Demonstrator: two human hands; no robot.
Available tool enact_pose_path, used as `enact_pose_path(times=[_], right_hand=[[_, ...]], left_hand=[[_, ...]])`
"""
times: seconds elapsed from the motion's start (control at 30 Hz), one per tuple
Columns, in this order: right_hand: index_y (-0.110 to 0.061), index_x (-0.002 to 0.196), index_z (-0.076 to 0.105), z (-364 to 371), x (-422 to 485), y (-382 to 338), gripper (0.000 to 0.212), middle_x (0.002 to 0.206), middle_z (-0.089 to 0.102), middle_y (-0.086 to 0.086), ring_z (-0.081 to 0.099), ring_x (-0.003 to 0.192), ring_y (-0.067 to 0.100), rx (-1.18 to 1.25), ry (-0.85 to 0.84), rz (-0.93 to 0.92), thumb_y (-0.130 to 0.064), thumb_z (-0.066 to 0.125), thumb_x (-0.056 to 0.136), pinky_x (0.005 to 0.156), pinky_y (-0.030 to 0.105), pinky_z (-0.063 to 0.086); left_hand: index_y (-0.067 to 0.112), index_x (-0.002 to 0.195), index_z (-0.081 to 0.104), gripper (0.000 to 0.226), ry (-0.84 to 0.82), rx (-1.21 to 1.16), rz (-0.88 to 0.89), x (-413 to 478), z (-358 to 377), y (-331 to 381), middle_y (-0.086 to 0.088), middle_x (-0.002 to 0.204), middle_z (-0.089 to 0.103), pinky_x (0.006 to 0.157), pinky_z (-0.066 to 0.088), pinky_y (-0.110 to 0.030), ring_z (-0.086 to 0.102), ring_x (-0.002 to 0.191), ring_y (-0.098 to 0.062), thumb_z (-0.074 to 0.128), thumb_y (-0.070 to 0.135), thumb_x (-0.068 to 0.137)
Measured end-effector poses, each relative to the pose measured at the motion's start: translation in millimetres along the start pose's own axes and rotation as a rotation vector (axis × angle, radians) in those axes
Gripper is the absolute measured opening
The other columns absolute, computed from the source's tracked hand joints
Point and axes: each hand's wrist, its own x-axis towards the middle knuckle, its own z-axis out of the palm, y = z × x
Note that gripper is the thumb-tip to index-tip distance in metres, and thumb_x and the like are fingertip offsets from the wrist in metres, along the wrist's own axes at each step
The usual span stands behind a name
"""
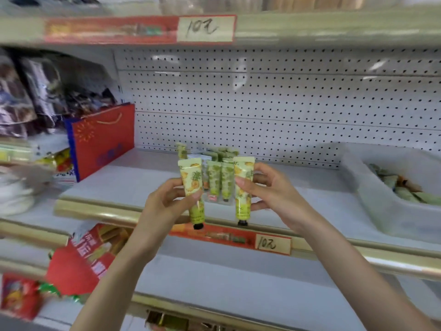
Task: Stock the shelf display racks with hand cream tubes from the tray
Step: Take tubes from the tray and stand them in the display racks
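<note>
Two hands raised before the shelf: left hand pinches one tube, right hand another tube, caps down, in front of the rack; tray at right

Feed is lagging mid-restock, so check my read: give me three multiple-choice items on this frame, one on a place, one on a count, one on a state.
1. Where is the tray relative to the display rack? A) left of it B) right of it C) one level above
2. How many tubes do the hands hold? A) one B) four C) two
3. Which way do the held tubes' black caps point? A) down B) up C) sideways

1 B: the tray stands at the right end of the shelf, the rack mid-shelf.
2 C: the left hand grips the left tube, the right hand the right tube.
3 A: both caps hang lowest.
</note>
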Motion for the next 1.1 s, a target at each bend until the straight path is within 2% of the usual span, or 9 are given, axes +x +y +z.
enact_pose_path(times=[0.07, 0.2, 0.3, 0.37, 0.47, 0.6, 0.8, 1.0, 1.1], right_hand=[[-0.017, 0.106, 0.059, 19.0, 10.6, -0.7, 0.021, 0.094, 0.065, 0.006, 0.065, 0.072, 0.003, 0.009, 0.028, -0.006, -0.021, 0.064, 0.086, 0.060, 0.024, 0.055], [-0.014, 0.108, 0.059, 42.5, 34.3, -1.4, 0.025, 0.104, 0.067, 0.013, 0.066, 0.090, 0.016, -0.041, 0.083, -0.026, -0.024, 0.064, 0.086, 0.073, 0.032, 0.058], [-0.018, 0.101, 0.061, 50.1, 54.4, -3.5, 0.016, 0.086, 0.066, -0.001, 0.064, 0.087, 0.014, -0.032, 0.102, -0.044, -0.028, 0.060, 0.088, 0.074, 0.035, 0.058], [-0.023, 0.091, 0.061, 52.9, 70.6, -6.6, 0.009, 0.075, 0.059, -0.010, 0.059, 0.079, 0.007, -0.027, 0.120, -0.065, -0.031, 0.059, 0.088, 0.067, 0.029, 0.056], [-0.023, 0.093, 0.062, 52.9, 97.6, -10.1, 0.009, 0.082, 0.058, -0.005, 0.061, 0.077, 0.007, -0.003, 0.132, -0.102, -0.028, 0.059, 0.086, 0.061, 0.024, 0.054], [-0.020, 0.093, 0.062, 49.6, 134.6, -19.0, 0.009, 0.083, 0.059, -0.002, 0.062, 0.076, 0.009, 0.040, 0.120, -0.146, -0.025, 0.060, 0.086, 0.058, 0.022, 0.054], [-0.016, 0.093, 0.055, 56.8, 191.8, -34.4, 0.006, 0.094, 0.053, 0.013, 0.061, 0.081, 0.015, -0.049, 0.104, -0.249, -0.019, 0.059, 0.090, 0.064, 0.030, 0.057], [-0.016, 0.087, 0.053, 77.7, 241.4, -32.6, 0.010, 0.101, 0.055, 0.012, 0.064, 0.084, 0.016, -0.202, 0.106, -0.238, -0.012, 0.062, 0.089, 0.068, 0.034, 0.060], [-0.015, 0.084, 0.050, 82.3, 262.3, -26.8, 0.013, 0.096, 0.055, 0.006, 0.062, 0.080, 0.017, -0.302, 0.161, -0.215, -0.015, 0.063, 0.088, 0.072, 0.036, 0.059]], left_hand=[[0.019, 0.094, 0.065, 0.025, 0.014, -0.015, 0.014, 11.1, -24.4, -3.1, -0.005, 0.092, 0.071, 0.066, 0.057, -0.030, 0.067, 0.082, -0.016, 0.075, 0.024, 0.072], [0.017, 0.096, 0.063, 0.015, 0.029, -0.009, 0.029, 35.1, -65.4, -6.5, -0.003, 0.092, 0.071, 0.066, 0.057, -0.024, 0.068, 0.081, -0.014, 0.066, 0.018, 0.081], [0.016, 0.099, 0.062, 0.018, 0.040, -0.022, 0.037, 55.6, -88.1, -10.6, -0.006, 0.097, 0.070, 0.068, 0.058, -0.026, 0.069, 0.084, -0.016, 0.065, 0.019, 0.081], [0.013, 0.101, 0.061, 0.018, 0.050, -0.025, 0.041, 71.4, -98.3, -13.8, -0.008, 0.100, 0.069, 0.067, 0.057, -0.023, 0.068, 0.086, -0.017, 0.064, 0.016, 0.084], [0.014, 0.099, 0.061, 0.015, 0.053, -0.044, 0.043, 97.4, -106.2, -19.3, -0.011, 0.101, 0.068, 0.067, 0.057, -0.025, 0.067, 0.085, -0.015, 0.064, 0.014, 0.084], [0.016, 0.096, 0.061, 0.013, 0.055, -0.062, 0.051, 130.4, -107.5, -27.7, -0.006, 0.100, 0.066, 0.067, 0.056, -0.023, 0.066, 0.085, -0.011, 0.064, 0.015, 0.083], [0.015, 0.098, 0.061, 0.015, 0.073, -0.039, 0.040, 171.6, -115.6, -45.6, -0.006, 0.102, 0.063, 0.072, 0.058, -0.030, 0.065, 0.089, -0.014, 0.066, 0.015, 0.084], [0.017, 0.096, 0.062, 0.015, 0.052, -0.055, 0.020, 206.3, -124.0, -59.4, -0.005, 0.099, 0.063, 0.070, 0.057, -0.028, 0.064, 0.088, -0.013, 0.068, 0.012, 0.082], [0.017, 0.096, 0.061, 0.017, -0.006, -0.068, 0.016, 222.6, -129.2, -64.6, -0.003, 0.098, 0.064, 0.068, 0.057, -0.024, 0.066, 0.082, -0.008, 0.068, 0.010, 0.082]])
